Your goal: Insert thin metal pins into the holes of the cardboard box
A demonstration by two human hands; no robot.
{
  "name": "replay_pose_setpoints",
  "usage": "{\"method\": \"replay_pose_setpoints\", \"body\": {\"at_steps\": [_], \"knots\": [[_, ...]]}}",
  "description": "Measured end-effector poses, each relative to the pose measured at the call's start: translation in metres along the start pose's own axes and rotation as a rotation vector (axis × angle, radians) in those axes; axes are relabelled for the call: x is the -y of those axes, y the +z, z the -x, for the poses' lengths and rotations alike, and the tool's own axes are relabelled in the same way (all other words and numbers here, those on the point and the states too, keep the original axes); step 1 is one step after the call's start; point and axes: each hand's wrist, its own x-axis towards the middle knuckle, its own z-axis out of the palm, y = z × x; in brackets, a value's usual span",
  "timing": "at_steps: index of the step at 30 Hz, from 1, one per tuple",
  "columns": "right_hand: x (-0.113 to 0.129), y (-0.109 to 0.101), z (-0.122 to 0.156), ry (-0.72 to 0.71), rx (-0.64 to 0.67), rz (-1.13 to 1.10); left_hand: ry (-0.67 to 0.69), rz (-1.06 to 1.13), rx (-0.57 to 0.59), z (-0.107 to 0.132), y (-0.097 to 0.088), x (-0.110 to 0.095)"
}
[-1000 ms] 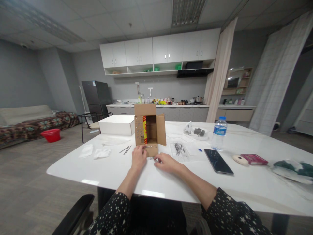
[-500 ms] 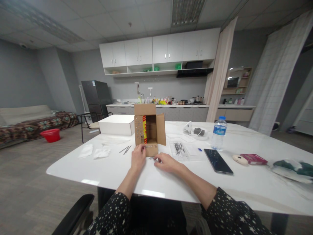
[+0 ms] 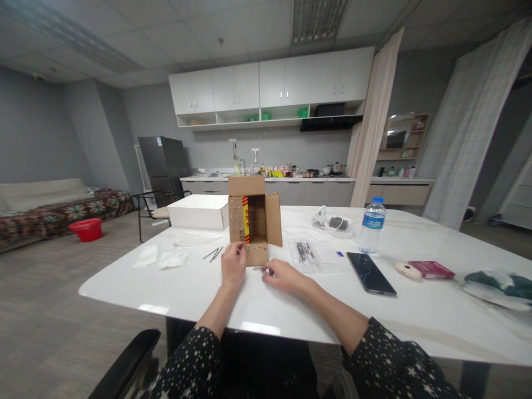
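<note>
An opened cardboard box [image 3: 238, 219] stands on the white table, its front flap [image 3: 257, 257] folded down toward me. Small shiny pieces dot the box's left side and a row of them lies across that flap. My left hand [image 3: 233, 263] is at the flap's left edge, fingers pinched together; whatever is between them is too small to name. Just right of the flap, my right hand [image 3: 282, 275] rests on the table with thumb and forefinger closed on the end of a thin metal rod [image 3: 256, 269]. The rod's exact kind is unclear.
Several dark thin rods [image 3: 215, 254] and white tissues [image 3: 172, 260] lie left. A white box [image 3: 198, 212] stands behind them. To the right are a clear plastic case [image 3: 305, 254], a phone [image 3: 371, 274], a water bottle [image 3: 373, 227] and a magenta box [image 3: 431, 270].
My left hand has lifted slightly and shifted a little left, uncovering more of the flap's row of small pieces. The right hand has stayed in place.
</note>
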Motion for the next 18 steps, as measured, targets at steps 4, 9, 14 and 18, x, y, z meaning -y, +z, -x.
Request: {"method": "replay_pose_setpoints", "body": {"at_steps": [4, 9, 14, 18], "knots": [[0.0016, -0.0014, -0.0003, 0.005, 0.012, 0.008, 0.030, 0.037, 0.075, 0.0020, 0.0031, 0.0027], [0.0028, -0.0026, 0.0001, 0.019, 0.021, 0.005, 0.046, 0.092, 0.260, 0.0062, 0.0080, 0.0061], [0.0019, -0.0021, 0.0004, 0.019, 0.019, -0.009, 0.040, 0.049, 0.378, 0.0077, 0.0085, 0.0046], [0.0018, -0.0021, 0.0004, 0.009, 0.011, -0.010, 0.059, 0.018, 0.426, 0.0080, 0.0071, 0.0020]]}}
